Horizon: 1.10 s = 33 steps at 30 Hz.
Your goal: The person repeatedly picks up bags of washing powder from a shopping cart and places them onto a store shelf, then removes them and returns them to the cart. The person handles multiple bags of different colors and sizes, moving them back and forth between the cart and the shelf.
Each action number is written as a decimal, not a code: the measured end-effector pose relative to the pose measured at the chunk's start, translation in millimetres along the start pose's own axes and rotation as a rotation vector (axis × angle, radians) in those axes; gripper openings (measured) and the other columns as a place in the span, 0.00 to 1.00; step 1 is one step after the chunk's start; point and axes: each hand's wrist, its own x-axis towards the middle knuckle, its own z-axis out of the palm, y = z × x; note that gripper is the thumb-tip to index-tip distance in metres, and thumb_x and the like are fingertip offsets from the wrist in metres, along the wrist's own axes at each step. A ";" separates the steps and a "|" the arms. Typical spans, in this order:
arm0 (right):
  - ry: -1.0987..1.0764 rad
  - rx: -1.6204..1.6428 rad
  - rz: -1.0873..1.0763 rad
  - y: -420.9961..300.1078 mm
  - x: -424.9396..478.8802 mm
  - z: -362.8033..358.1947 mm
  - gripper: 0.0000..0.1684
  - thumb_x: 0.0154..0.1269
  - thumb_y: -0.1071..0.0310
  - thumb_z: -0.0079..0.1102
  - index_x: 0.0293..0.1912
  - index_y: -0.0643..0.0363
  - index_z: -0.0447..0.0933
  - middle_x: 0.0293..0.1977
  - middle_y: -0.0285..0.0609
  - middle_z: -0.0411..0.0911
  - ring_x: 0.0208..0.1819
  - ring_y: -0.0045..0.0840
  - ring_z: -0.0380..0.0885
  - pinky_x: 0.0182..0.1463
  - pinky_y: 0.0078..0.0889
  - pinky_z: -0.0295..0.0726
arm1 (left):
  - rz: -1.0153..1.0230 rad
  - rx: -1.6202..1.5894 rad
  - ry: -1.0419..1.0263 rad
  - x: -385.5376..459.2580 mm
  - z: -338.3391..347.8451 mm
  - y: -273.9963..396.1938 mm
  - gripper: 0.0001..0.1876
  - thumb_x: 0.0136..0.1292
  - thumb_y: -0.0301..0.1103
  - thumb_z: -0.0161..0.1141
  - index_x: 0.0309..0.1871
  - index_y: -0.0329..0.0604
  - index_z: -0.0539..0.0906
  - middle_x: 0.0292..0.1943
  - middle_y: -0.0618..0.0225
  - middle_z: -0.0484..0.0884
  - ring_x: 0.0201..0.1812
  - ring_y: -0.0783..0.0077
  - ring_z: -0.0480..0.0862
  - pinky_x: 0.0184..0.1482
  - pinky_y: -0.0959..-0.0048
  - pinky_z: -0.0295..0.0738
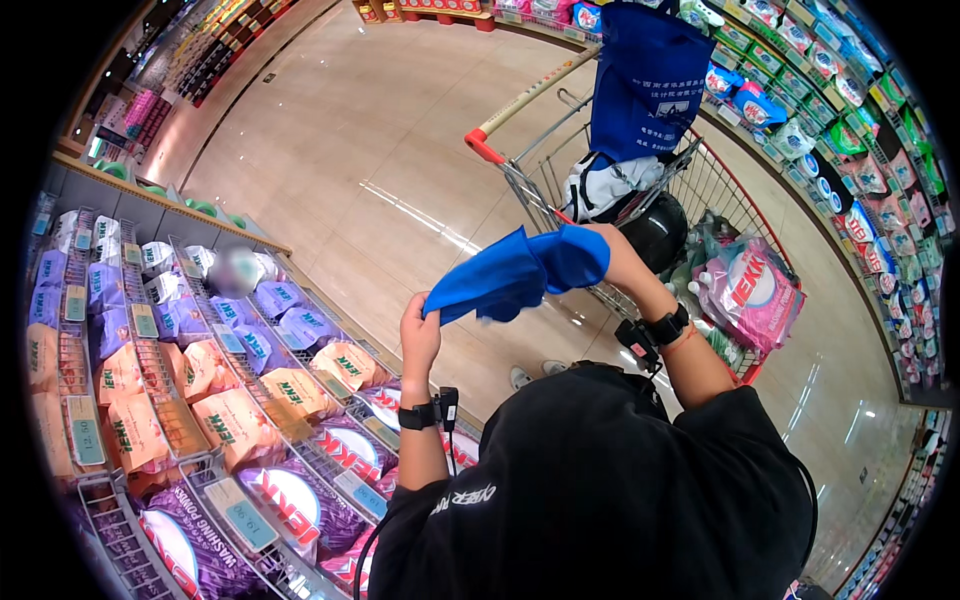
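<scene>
A piece of blue fabric (487, 274), perhaps a bag, is stretched between my hands above the floor. My left hand (420, 330) pinches its lower left end between thumb and fingers. At the other end is my right hand (616, 251), its fingers hidden by a fold of the fabric. Just beyond that hand stands a shopping cart (521, 172). A larger blue bag with printed writing (649, 82) hangs over the cart's near end, above a white-and-black bag (611, 184). A black helmet-like object (654, 229) and a pink pack of washing powder (750, 289) are in the cart.
On the left, wire-divided shelves hold purple washing powder bags (289, 502), orange packs (232, 420) and lilac packs (307, 324), with price tags (240, 510). Shelves of packaged goods (825, 150) curve along the right. Shiny tiled floor (360, 135) lies between.
</scene>
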 end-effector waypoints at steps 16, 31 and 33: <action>0.886 0.549 -0.039 66.0 140.0 -27.7 0.37 0.62 0.71 0.61 0.68 0.61 0.57 0.54 0.49 0.74 0.56 0.33 0.73 0.59 0.27 0.71 | 0.249 -0.205 0.005 212.7 120.6 97.8 0.22 0.66 0.35 0.57 0.59 0.31 0.71 0.46 0.53 0.81 0.48 0.65 0.79 0.52 0.71 0.72; 0.475 0.356 0.839 137.3 -287.8 -59.9 0.17 0.63 0.58 0.61 0.45 0.61 0.82 0.32 0.33 0.81 0.31 0.16 0.77 0.36 0.21 0.75 | 0.024 0.074 -1.030 -10.7 223.7 -27.2 0.11 0.65 0.30 0.59 0.48 0.37 0.82 0.41 0.67 0.84 0.41 0.76 0.82 0.44 0.79 0.76; 0.500 0.215 0.854 135.6 -307.4 -104.5 0.20 0.64 0.58 0.62 0.48 0.62 0.81 0.37 0.37 0.82 0.36 0.17 0.79 0.41 0.19 0.77 | -0.079 0.033 -1.143 -28.2 260.3 -20.1 0.12 0.66 0.31 0.58 0.50 0.36 0.81 0.41 0.67 0.84 0.42 0.76 0.83 0.44 0.78 0.77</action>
